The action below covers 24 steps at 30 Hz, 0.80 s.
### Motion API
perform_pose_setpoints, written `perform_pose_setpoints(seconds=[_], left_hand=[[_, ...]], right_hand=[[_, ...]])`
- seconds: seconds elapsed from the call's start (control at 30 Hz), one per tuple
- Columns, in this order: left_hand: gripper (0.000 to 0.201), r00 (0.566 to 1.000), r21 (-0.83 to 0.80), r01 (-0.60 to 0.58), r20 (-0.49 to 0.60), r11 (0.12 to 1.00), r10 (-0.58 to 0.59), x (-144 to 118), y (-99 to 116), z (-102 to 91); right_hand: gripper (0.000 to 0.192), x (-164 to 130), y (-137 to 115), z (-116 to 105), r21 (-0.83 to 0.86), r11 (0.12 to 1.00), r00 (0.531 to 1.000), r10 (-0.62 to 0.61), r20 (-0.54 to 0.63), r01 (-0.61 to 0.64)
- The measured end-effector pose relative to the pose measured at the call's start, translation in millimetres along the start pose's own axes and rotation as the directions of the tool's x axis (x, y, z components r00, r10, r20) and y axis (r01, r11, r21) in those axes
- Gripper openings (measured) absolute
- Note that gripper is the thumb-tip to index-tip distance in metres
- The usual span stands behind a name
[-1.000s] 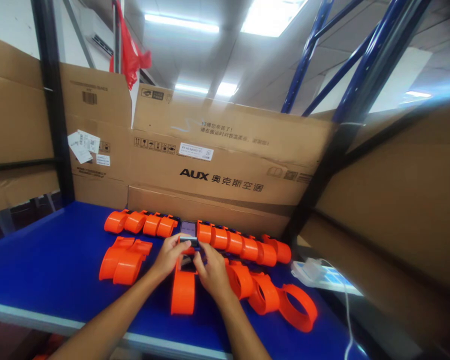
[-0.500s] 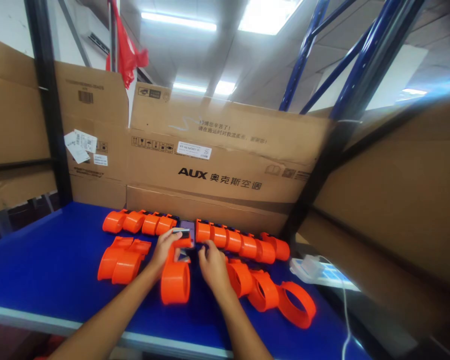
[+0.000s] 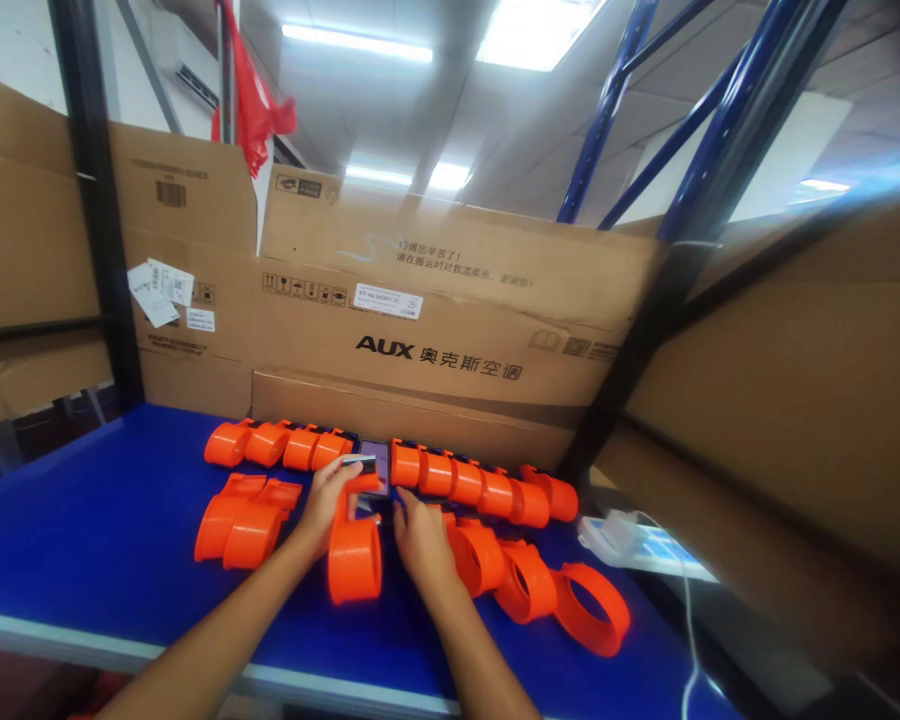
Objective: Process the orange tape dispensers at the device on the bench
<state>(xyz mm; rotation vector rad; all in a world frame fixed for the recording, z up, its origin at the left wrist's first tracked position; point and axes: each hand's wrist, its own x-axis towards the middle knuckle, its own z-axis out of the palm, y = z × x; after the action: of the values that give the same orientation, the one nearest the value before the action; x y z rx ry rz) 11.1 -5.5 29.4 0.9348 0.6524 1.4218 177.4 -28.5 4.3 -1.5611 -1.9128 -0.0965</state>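
In the head view, a smooth orange plastic band [image 3: 354, 558], curved into a wide open ring, is held by the left hand [image 3: 328, 500] at its upper end, where a small dark rectangular piece [image 3: 363, 466] with a pale top is seated. The fingers are clamped around this end, and the ring hangs down to the blue table surface [image 3: 82, 540] between the two wrists. The right hand [image 3: 418, 535] is placed just beside the band, with the fingertips [image 3: 401, 505] pointed to its upper end; whether they touch it cannot be told. The two hands are close together.

Behind the hands, a row of similar orange bands [image 3: 465, 485] is laid side by side along the foot of a brown cardboard box [image 3: 435, 330] with black print. More orange rings are seen left [image 3: 244, 520] and right [image 3: 562, 600] of the hands, glossy and round. A white charger [image 3: 615, 535] with a thin cable lies at the right edge of the table.
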Motion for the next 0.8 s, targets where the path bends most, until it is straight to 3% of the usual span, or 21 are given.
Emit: perform_pose_setpoints(seconds=[0.17,0.37,0.63,0.8], left_hand=[[0.037,1.000,-0.013,0.008,-0.007,1.000,-0.009,-3,0,0.9],[0.033,0.998,-0.018,-0.032,-0.050,0.999,0.031,-2,2,3.2],[0.036,0.998,0.073,-0.051,-0.028,0.996,0.054,-4,0,2.5],[0.031,0.996,0.075,-0.085,-0.027,0.994,0.087,-6,2,4.4]], right_hand=[[0.031,0,-4,-5,-0.039,0.998,0.997,-0.060,-0.057,0.058],[0.029,-1,-5,-2,-0.081,0.968,0.972,-0.233,0.038,0.235],[0.050,-3,4,7,-0.078,0.978,0.981,-0.193,-0.010,0.191],[0.048,-4,1,3,-0.091,0.976,0.980,-0.198,0.027,0.200]])
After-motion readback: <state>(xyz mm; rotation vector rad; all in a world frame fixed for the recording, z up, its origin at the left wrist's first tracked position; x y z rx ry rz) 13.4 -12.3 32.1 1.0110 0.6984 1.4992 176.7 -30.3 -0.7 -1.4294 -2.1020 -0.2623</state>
